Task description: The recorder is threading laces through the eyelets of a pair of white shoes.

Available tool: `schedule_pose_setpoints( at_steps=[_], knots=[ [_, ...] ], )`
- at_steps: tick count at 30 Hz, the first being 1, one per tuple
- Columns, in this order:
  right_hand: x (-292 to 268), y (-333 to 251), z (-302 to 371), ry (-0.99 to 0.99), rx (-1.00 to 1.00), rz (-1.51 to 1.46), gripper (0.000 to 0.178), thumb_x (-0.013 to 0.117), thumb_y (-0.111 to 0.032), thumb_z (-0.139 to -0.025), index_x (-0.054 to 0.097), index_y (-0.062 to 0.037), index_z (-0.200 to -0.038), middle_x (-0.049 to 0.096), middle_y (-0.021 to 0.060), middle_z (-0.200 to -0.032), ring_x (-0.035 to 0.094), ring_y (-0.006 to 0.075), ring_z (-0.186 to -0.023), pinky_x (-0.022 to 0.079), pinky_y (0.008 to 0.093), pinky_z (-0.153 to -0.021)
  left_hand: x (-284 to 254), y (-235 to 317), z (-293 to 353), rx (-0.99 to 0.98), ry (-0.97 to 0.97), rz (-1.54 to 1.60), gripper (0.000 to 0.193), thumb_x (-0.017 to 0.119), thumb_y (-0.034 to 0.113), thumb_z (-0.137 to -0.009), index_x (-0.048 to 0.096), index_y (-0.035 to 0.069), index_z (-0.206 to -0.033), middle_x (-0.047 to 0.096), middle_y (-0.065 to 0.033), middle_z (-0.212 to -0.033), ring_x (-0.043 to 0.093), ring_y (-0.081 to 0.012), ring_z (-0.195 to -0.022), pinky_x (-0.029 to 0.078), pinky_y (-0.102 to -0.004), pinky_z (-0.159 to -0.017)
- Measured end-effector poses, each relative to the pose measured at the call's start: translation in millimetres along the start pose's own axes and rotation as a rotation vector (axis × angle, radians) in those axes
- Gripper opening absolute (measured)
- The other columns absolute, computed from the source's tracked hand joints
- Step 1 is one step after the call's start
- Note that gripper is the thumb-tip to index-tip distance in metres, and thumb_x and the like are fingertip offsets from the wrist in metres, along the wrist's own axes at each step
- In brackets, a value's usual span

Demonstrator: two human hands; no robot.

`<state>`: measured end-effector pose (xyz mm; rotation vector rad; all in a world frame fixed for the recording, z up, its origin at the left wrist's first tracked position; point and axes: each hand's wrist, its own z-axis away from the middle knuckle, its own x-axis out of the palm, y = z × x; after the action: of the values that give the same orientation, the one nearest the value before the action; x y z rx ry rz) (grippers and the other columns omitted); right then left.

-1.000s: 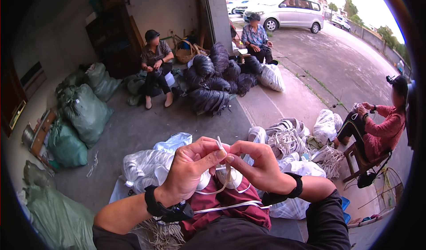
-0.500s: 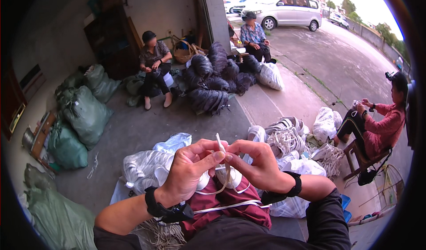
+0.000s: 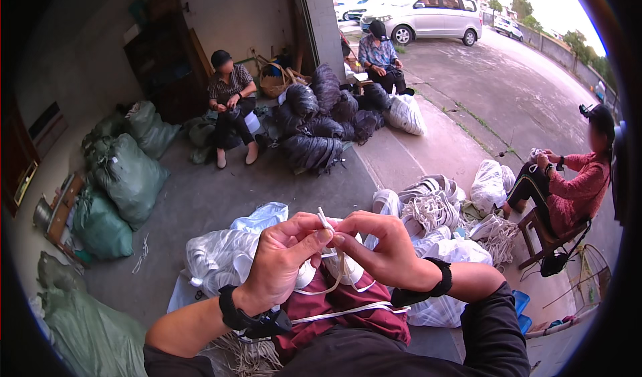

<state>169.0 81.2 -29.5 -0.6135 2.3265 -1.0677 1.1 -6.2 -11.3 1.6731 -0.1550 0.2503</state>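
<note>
My left hand is closed in a pinch on a thin white cord, whose end sticks up above the thumb and forefinger. Right beside it, my right hand pinches the same cord, its fingertips nearly touching those of the left. A narrow beige strip loops down below the fingers. Under the hands, two white rounded pieces, partly covered, rest on my maroon-clad lap. More white cord runs across the thighs. How the cord is joined between the fingertips is hidden.
Clear bags of white goods and heaps of white straps lie ahead. Green sacks line the left; black bundles stand further off. One person sits at right, two others at the back. A van is outside.
The cord's upright end tilts further left, and both pinching hands have shifted slightly left. The hold stays the same.
</note>
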Motion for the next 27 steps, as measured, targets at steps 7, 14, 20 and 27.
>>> schedule_pose_setpoints(
  at_steps=[7, 14, 20, 27],
  knots=[
    [1.3, 3.2, -0.5, 0.004, -0.020, 0.003, 0.013, 0.067, -0.009, -0.088, 0.068, 0.0016, -0.095, 0.068, 0.0155, -0.084, 0.067, 0.0249, -0.078, 0.050, 0.0322, -0.069, -4.4, -4.3, -1.3, 0.006, -0.021, 0.047, 0.016, 0.062, 0.007, -0.094, 0.069, 0.002, -0.107, 0.065, -0.0002, -0.094, 0.055, -0.0035, -0.073, 0.046, -0.0199, -0.063],
    [4.6, 3.3, 3.8, 0.016, -0.028, 0.010, 0.014, 0.068, -0.011, -0.087, 0.068, 0.0018, -0.093, 0.068, 0.0153, -0.083, 0.067, 0.0256, -0.078, 0.050, 0.0339, -0.069, -4.4, -6.0, 2.0, -0.006, -0.006, 0.027, 0.014, 0.061, 0.007, -0.094, 0.069, 0.001, -0.104, 0.063, 0.0005, -0.096, 0.054, -0.0042, -0.073, 0.045, -0.0203, -0.064],
    [15.4, 20.2, -4.0, -0.038, 0.015, -0.039, 0.019, 0.071, -0.017, -0.086, 0.067, 0.0006, -0.093, 0.066, 0.0144, -0.080, 0.064, 0.0238, -0.075, 0.049, 0.0346, -0.069, -9.7, 3.0, -7.1, 0.109, 0.026, -0.125, 0.013, 0.062, 0.008, -0.094, 0.067, 0.000, -0.102, 0.064, -0.0002, -0.092, 0.052, -0.0034, -0.069, 0.042, -0.0189, -0.064],
    [40.2, 72.2, -30.6, -0.298, 0.138, -0.161, 0.017, 0.067, -0.017, -0.091, 0.066, -0.0003, -0.094, 0.067, 0.0023, -0.084, 0.058, 0.0089, -0.082, 0.046, 0.0258, -0.077, -52.7, 72.8, -52.0, 0.395, 0.040, -0.360, 0.017, 0.062, 0.016, -0.095, 0.067, 0.003, -0.104, 0.070, -0.0068, -0.096, 0.050, -0.0024, -0.062, 0.041, -0.0177, -0.054]
  ],
)
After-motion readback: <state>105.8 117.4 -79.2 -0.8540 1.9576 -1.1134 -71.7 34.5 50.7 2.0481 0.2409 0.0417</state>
